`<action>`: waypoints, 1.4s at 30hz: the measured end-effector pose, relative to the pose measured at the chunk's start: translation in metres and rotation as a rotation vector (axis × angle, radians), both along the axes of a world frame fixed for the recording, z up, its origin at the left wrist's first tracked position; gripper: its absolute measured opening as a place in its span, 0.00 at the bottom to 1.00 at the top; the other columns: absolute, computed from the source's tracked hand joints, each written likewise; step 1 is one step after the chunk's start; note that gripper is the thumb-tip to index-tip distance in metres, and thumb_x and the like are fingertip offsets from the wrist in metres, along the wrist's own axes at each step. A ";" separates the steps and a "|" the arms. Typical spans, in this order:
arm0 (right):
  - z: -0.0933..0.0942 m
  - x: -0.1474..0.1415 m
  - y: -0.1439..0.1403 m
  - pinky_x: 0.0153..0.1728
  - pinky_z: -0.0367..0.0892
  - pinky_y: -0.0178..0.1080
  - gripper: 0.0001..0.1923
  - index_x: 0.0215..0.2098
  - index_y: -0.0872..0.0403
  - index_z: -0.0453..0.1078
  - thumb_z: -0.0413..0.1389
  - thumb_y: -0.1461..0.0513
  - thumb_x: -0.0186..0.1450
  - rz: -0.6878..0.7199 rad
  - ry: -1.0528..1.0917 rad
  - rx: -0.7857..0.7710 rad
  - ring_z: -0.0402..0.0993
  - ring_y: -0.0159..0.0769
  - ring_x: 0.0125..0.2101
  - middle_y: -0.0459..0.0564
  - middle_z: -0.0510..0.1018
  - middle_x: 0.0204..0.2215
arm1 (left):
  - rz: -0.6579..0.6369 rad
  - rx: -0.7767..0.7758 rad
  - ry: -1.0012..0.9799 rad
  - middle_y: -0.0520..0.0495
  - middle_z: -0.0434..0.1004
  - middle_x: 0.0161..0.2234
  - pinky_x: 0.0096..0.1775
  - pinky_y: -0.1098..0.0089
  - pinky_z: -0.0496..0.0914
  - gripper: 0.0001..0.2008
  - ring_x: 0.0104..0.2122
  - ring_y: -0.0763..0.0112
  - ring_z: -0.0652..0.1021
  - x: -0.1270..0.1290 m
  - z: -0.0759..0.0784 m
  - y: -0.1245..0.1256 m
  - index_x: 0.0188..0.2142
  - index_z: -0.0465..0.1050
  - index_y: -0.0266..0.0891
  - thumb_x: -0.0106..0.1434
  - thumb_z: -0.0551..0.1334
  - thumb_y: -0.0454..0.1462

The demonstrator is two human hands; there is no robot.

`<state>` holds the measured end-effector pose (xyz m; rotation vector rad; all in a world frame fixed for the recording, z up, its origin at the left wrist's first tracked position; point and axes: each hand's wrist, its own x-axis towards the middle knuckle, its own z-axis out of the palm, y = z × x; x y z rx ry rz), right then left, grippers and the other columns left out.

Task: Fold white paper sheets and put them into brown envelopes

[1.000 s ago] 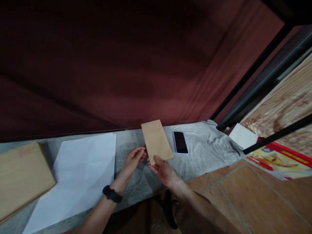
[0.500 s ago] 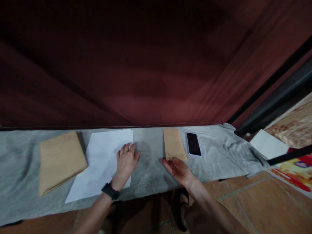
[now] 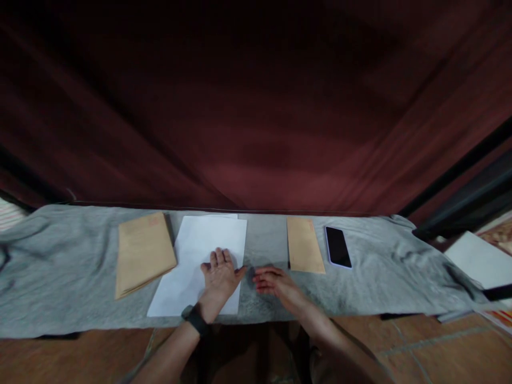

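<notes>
Nearest the viewer, two bare forearms reach forward over a brown tiled floor (image 3: 420, 346), the left one wearing a black wristband (image 3: 196, 319). The left hand (image 3: 220, 277) lies flat and palm down, fingers spread lightly, on the near right part of a white rectangular sheet of paper (image 3: 200, 261), holding nothing but pressing the sheet against a grey cloth (image 3: 60, 277) that covers a long low surface. The right hand (image 3: 276, 282) hovers just right of the sheet's right edge, empty, fingers loosely extended and pointing towards the sheet, apparently just above the cloth. Just left of the sheet lies a tan rectangular paper envelope stack (image 3: 142, 253), its edge close to the sheet. Well right of the sheet, past the right hand, lies a narrow tan paper envelope (image 3: 304, 245), and just right of that a black smartphone with a pale edge (image 3: 338, 246), face up. Behind the sheet hangs a dark red curtain (image 3: 256, 106). To handle the sheet well, the flat hand should keep it pinned evenly so it cannot slide on the soft cloth, while the other hand works its free right edge.
</notes>
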<state>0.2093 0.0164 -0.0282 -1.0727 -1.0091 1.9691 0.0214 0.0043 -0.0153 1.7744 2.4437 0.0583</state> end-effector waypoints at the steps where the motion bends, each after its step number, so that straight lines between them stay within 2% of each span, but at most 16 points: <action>1: -0.003 -0.005 0.003 0.41 0.75 0.45 0.19 0.40 0.55 0.78 0.68 0.53 0.55 -0.009 -0.006 0.013 0.79 0.39 0.33 0.53 0.84 0.35 | -0.007 0.016 -0.008 0.17 0.57 0.68 0.60 0.38 0.59 0.36 0.68 0.33 0.61 0.002 0.000 -0.001 0.67 0.62 0.25 0.67 0.60 0.48; 5: -0.019 -0.023 0.016 0.39 0.76 0.45 0.18 0.43 0.55 0.76 0.65 0.55 0.57 -0.049 -0.039 0.056 0.79 0.40 0.32 0.51 0.83 0.32 | -0.058 0.063 -0.057 0.19 0.64 0.65 0.59 0.46 0.64 0.32 0.64 0.39 0.68 0.006 0.001 -0.002 0.65 0.64 0.26 0.67 0.59 0.43; 8: -0.026 -0.033 0.027 0.37 0.76 0.45 0.15 0.46 0.54 0.76 0.58 0.58 0.63 -0.070 -0.238 0.157 0.79 0.41 0.32 0.51 0.82 0.34 | -0.099 0.072 -0.096 0.25 0.70 0.63 0.58 0.52 0.67 0.30 0.61 0.45 0.72 -0.003 0.006 0.002 0.66 0.65 0.30 0.69 0.56 0.44; 10: -0.026 -0.034 0.035 0.41 0.76 0.45 0.15 0.48 0.53 0.76 0.53 0.62 0.65 -0.074 -0.481 0.378 0.80 0.43 0.37 0.53 0.82 0.39 | -0.077 0.140 -0.060 0.28 0.68 0.65 0.60 0.51 0.65 0.29 0.62 0.45 0.70 -0.017 0.009 0.007 0.66 0.65 0.35 0.70 0.56 0.45; 12: -0.024 -0.031 0.042 0.52 0.72 0.44 0.18 0.49 0.52 0.77 0.51 0.67 0.65 -0.060 -0.712 0.689 0.79 0.44 0.46 0.54 0.81 0.47 | 0.002 0.196 -0.016 0.28 0.63 0.68 0.61 0.46 0.64 0.30 0.65 0.43 0.66 -0.035 0.011 0.010 0.67 0.63 0.35 0.70 0.55 0.46; 13: -0.022 -0.028 0.045 0.56 0.69 0.44 0.19 0.50 0.53 0.77 0.51 0.69 0.65 -0.047 -0.822 0.809 0.77 0.44 0.50 0.55 0.80 0.49 | 0.047 0.193 -0.011 0.26 0.61 0.68 0.60 0.45 0.64 0.31 0.66 0.41 0.65 -0.046 0.012 0.011 0.68 0.62 0.33 0.70 0.54 0.46; 15: -0.019 -0.018 0.049 0.57 0.67 0.44 0.20 0.51 0.54 0.76 0.50 0.70 0.66 -0.034 -1.075 0.948 0.76 0.46 0.52 0.58 0.79 0.50 | 0.115 0.129 -0.043 0.24 0.62 0.67 0.58 0.46 0.66 0.33 0.65 0.40 0.66 -0.066 0.012 0.012 0.68 0.61 0.30 0.70 0.54 0.48; 19: -0.016 0.007 0.054 0.49 0.69 0.43 0.17 0.52 0.56 0.74 0.50 0.69 0.69 0.002 -1.466 1.017 0.77 0.47 0.47 0.61 0.79 0.49 | 0.153 0.106 -0.088 0.23 0.67 0.64 0.58 0.50 0.66 0.35 0.60 0.41 0.72 -0.093 0.009 0.012 0.68 0.60 0.27 0.69 0.54 0.49; 23: -0.016 0.028 0.053 0.38 0.69 0.41 0.14 0.48 0.56 0.74 0.47 0.67 0.71 -0.007 -1.655 0.958 0.80 0.44 0.40 0.61 0.80 0.46 | 0.117 0.164 -0.114 0.28 0.76 0.56 0.58 0.55 0.66 0.31 0.58 0.46 0.74 -0.099 0.004 0.011 0.63 0.67 0.31 0.67 0.58 0.48; 27: -0.015 0.035 0.052 0.34 0.68 0.40 0.14 0.44 0.55 0.75 0.47 0.64 0.73 -0.030 -1.611 0.904 0.81 0.43 0.34 0.61 0.81 0.44 | 0.071 0.197 -0.191 0.32 0.77 0.56 0.58 0.58 0.65 0.26 0.57 0.51 0.75 -0.093 -0.001 0.011 0.60 0.70 0.37 0.66 0.61 0.45; 31: -0.020 0.023 0.049 0.35 0.69 0.38 0.12 0.41 0.52 0.76 0.49 0.61 0.72 0.025 -1.345 0.830 0.82 0.43 0.37 0.57 0.83 0.38 | 0.036 0.157 -0.331 0.40 0.81 0.45 0.52 0.64 0.69 0.22 0.50 0.57 0.78 -0.088 0.000 0.013 0.58 0.72 0.41 0.67 0.60 0.45; 33: -0.027 0.013 0.043 0.36 0.69 0.39 0.12 0.41 0.52 0.76 0.50 0.60 0.71 0.054 -1.246 0.819 0.82 0.44 0.37 0.55 0.84 0.36 | 0.043 0.123 -0.337 0.41 0.81 0.42 0.50 0.65 0.70 0.21 0.45 0.59 0.80 -0.090 0.003 0.014 0.58 0.72 0.40 0.68 0.58 0.45; 35: -0.034 0.002 0.036 0.39 0.70 0.41 0.13 0.44 0.52 0.75 0.51 0.57 0.71 0.031 -1.101 0.814 0.82 0.46 0.37 0.55 0.84 0.35 | 0.066 0.166 -0.242 0.38 0.80 0.46 0.53 0.63 0.69 0.23 0.47 0.57 0.79 -0.096 0.006 0.014 0.59 0.71 0.37 0.69 0.56 0.43; 38: -0.041 -0.010 0.027 0.42 0.71 0.45 0.13 0.45 0.51 0.74 0.54 0.54 0.69 -0.005 -0.978 0.770 0.82 0.48 0.38 0.55 0.83 0.35 | 0.095 0.284 -0.100 0.30 0.76 0.55 0.60 0.56 0.65 0.24 0.56 0.50 0.75 -0.106 0.005 0.015 0.61 0.70 0.32 0.69 0.56 0.40; 40: -0.043 -0.015 0.026 0.43 0.72 0.46 0.12 0.44 0.51 0.74 0.57 0.53 0.67 -0.040 -0.949 0.739 0.82 0.50 0.39 0.56 0.83 0.36 | 0.061 0.317 -0.110 0.31 0.74 0.59 0.63 0.55 0.63 0.23 0.60 0.50 0.72 -0.111 0.002 0.016 0.61 0.71 0.34 0.68 0.55 0.37; 42: -0.042 -0.018 0.028 0.43 0.72 0.46 0.11 0.42 0.50 0.74 0.58 0.54 0.65 -0.044 -0.917 0.693 0.82 0.50 0.40 0.56 0.83 0.36 | -0.014 0.316 -0.160 0.35 0.73 0.61 0.65 0.57 0.61 0.22 0.62 0.55 0.71 -0.112 -0.002 0.018 0.60 0.72 0.37 0.69 0.54 0.35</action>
